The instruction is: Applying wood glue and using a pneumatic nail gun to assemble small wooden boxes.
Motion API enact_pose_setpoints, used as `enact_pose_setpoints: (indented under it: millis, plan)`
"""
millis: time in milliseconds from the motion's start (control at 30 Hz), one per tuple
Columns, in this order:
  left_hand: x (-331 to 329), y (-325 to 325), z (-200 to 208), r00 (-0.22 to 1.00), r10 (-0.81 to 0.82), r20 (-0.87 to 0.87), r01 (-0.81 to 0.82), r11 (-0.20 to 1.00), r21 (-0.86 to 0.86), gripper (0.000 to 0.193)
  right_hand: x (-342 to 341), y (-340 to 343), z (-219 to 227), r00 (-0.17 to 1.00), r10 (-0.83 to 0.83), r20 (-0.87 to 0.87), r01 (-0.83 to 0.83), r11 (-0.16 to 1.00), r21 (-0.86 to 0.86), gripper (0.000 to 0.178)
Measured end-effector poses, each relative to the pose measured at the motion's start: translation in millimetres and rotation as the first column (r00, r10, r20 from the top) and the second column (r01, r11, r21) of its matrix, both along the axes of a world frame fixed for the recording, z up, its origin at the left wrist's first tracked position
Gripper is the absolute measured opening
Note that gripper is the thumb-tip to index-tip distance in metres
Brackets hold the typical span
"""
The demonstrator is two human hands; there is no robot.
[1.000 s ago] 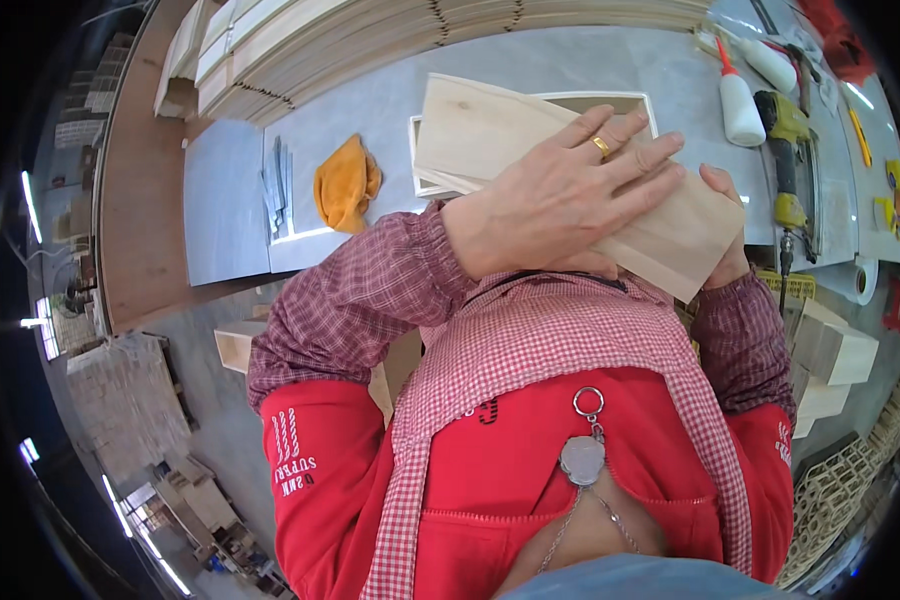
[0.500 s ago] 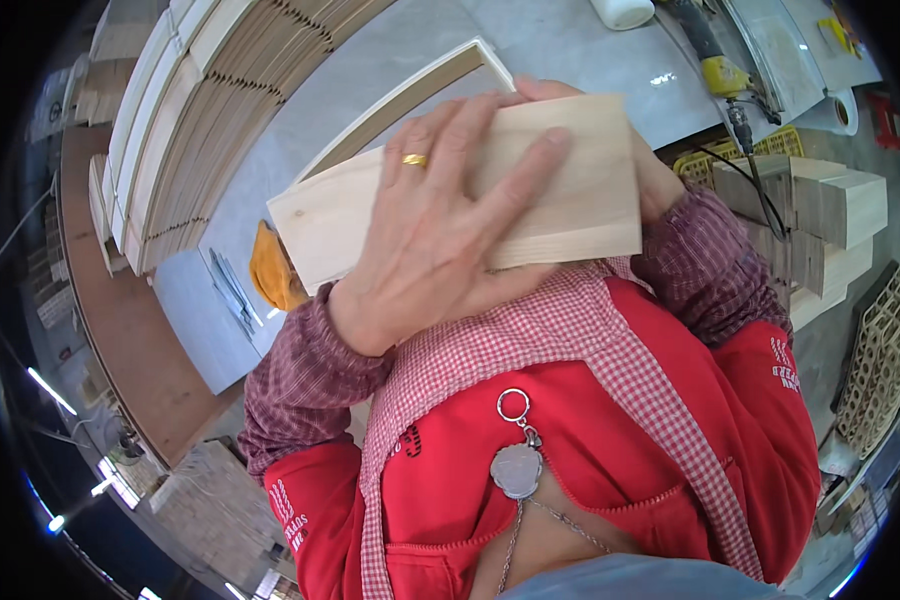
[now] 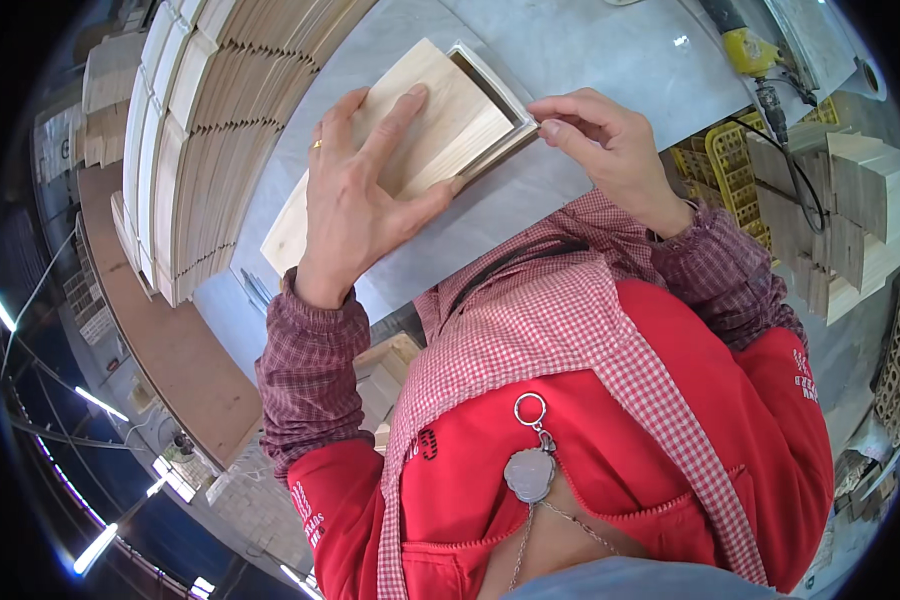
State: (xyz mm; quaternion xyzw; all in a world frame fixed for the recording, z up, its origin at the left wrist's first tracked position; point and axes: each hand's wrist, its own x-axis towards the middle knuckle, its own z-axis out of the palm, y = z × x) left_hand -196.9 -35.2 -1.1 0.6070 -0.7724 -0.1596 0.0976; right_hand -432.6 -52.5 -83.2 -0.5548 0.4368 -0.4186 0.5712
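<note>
A pale wooden board (image 3: 457, 128) lies at a slant over a shallow wooden frame (image 3: 492, 82), whose far end and near right edge show beyond it. My left hand (image 3: 355, 195) rests on the board with its fingers spread and thumb along the near edge; a gold ring is on one finger. At the frame's right corner, my right hand (image 3: 610, 145) pinches the edge between thumb and fingers. The board covers most of the frame's inside.
Tall stacks of thin wooden pieces (image 3: 210, 130) stand at the left of the grey table (image 3: 590, 60). A yellow-and-black power tool (image 3: 748, 50) lies at the back right. Beyond the right edge are yellow crates (image 3: 735, 175) and stacked wooden blocks (image 3: 870, 190).
The board has gone from in front of my chest onto the frame on the table. My right hand has come out from behind the board to the frame's corner.
</note>
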Motion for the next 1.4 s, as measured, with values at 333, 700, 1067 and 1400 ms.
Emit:
enact_pose_setpoints:
  millis: [333, 700, 1067, 1400]
  plan:
    - [-12, -9, -21, 0.998, -0.057, -0.018, 0.056, 0.998, -0.024, 0.073, 1, 0, -11, 0.996, -0.05, -0.077, 0.031, 0.972, -0.232, 0.018]
    - [-12, -6, -27, 0.998, -0.054, -0.025, 0.054, 0.999, -0.006, 0.074, 0, 6, -13, 0.967, -0.102, -0.231, 0.006, 0.923, -0.385, 0.022]
    - [-15, -10, -23, 0.998, -0.044, -0.039, 0.045, 0.998, 0.047, 0.074, -6, -7, -11, 0.988, -0.006, -0.152, -0.038, 0.958, -0.284, 0.023]
    - [-27, -10, -25, 0.996, -0.086, -0.026, 0.087, 0.995, 0.048, 0.08, 9, -35, -6, 0.967, 0.096, -0.234, -0.163, 0.944, -0.288, 0.035]
